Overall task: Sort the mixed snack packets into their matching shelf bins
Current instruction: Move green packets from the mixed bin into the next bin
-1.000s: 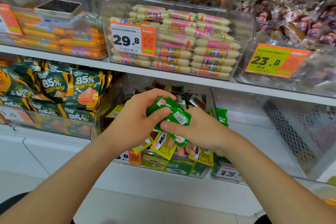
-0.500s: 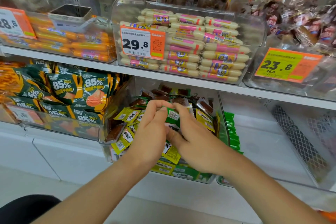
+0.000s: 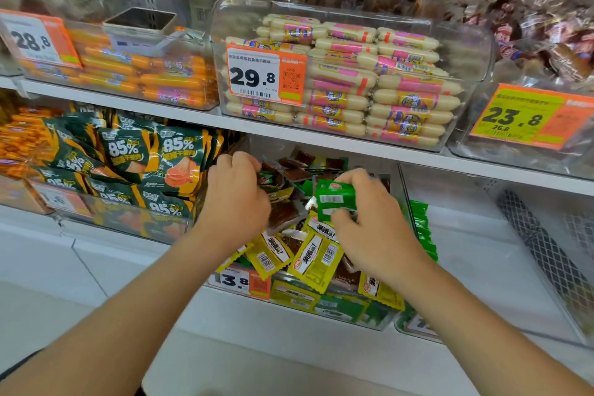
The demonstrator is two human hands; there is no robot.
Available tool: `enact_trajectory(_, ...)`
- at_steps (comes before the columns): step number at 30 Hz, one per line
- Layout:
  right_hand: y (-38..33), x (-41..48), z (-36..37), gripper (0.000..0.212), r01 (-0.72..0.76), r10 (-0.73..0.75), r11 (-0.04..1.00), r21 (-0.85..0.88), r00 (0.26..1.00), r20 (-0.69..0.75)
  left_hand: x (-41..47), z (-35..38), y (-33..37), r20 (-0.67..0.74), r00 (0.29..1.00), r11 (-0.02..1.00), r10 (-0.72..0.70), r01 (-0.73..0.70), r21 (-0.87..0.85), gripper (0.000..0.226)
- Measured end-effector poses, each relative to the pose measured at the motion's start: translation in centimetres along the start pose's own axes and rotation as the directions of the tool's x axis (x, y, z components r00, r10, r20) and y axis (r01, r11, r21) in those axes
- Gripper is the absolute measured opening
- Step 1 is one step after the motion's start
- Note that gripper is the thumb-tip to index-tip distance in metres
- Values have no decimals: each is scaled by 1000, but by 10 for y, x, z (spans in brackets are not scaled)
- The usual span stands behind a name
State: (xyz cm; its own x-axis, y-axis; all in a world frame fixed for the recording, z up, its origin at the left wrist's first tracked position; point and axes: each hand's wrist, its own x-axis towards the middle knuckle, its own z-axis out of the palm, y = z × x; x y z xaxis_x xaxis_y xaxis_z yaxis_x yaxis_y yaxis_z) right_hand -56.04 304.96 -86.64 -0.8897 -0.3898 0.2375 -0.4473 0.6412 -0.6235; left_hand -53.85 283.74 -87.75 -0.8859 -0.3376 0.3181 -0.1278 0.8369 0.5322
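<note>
85% jerky bags (image 3: 154,167) off to the left, left hand (image 3: 236,199) curled down into the mixed bin (image 3: 337,310), can't tell if it's got anything, yellow packets (image 3: 316,264) heaped below, right hand (image 3: 373,228) pinching green packets (image 3: 334,199) just above the pile, row of matching green ones (image 3: 422,231) right beside it

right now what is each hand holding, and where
Right hand grips green packets by their lower right side. Left hand curls into the mixed bin; hold unclear.
</note>
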Motion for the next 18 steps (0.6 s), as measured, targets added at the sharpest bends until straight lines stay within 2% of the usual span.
enact_trajectory(2,0,3,2,30,-27,26,999,-47,999,-27,15,4,-16,63,998,992,14,-22,125,38)
enact_trajectory(5,-5,5,10,38,-45,45,996,-76,999,-2,26,8,-24,131,988,986,76,-94,141,35)
enact_trajectory(7,-10,4,13,40,-35,37,993,-113,999,16,29,13,-27,130,985,979,111,-130,155,24)
enact_trajectory(9,-18,4,11,34,-36,36,989,-141,999,3,32,17,-29,85,989,978,124,-136,156,17)
enact_trajectory(12,-24,1,11,22,-37,38,993,-108,999,14,34,16,-32,-18,994,986,109,-106,127,17)
enact_trajectory(15,-26,0,15,24,-23,25,994,-108,1000,17,30,9,-28,-115,985,991,128,-123,52,18)
enact_trajectory(18,-26,5,12,22,-68,71,997,48,996,-54,20,-1,-20,-165,977,986,136,-149,-71,16)
